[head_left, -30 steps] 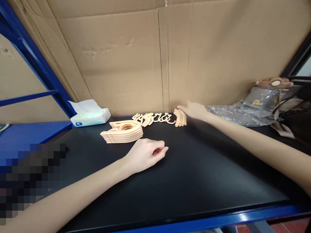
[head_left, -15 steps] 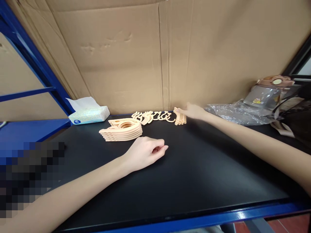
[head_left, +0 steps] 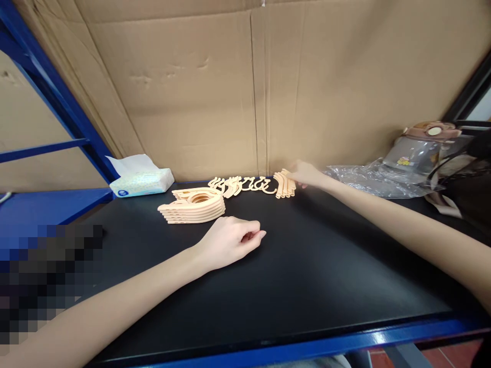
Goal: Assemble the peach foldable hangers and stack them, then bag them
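Observation:
My left hand (head_left: 232,240) rests on the black table with its fingers curled in and the thumb against them. Nothing shows in the hollow between them. Just behind it lies a stack of peach plastic hanger parts (head_left: 194,207), curved and layered. Farther back, my right hand (head_left: 307,174) reaches to a small pile of peach plastic hanger arms (head_left: 284,185) and touches its right side. Blur and the pile hide those fingertips, so I cannot tell whether a piece is between them. A row of peach hanger hooks (head_left: 249,184) lies left of that pile.
A tissue pack (head_left: 141,179) stands at the back left. Crumpled clear plastic (head_left: 368,179), a drinking bottle with a brown lid (head_left: 416,148) and a dark bag (head_left: 466,179) are at the back right. A cardboard wall (head_left: 192,102) closes off the table's far edge.
My right hand has shifted slightly right at the pile, and the upper ends of the hanger arms there now lean differently. My left hand stays in place.

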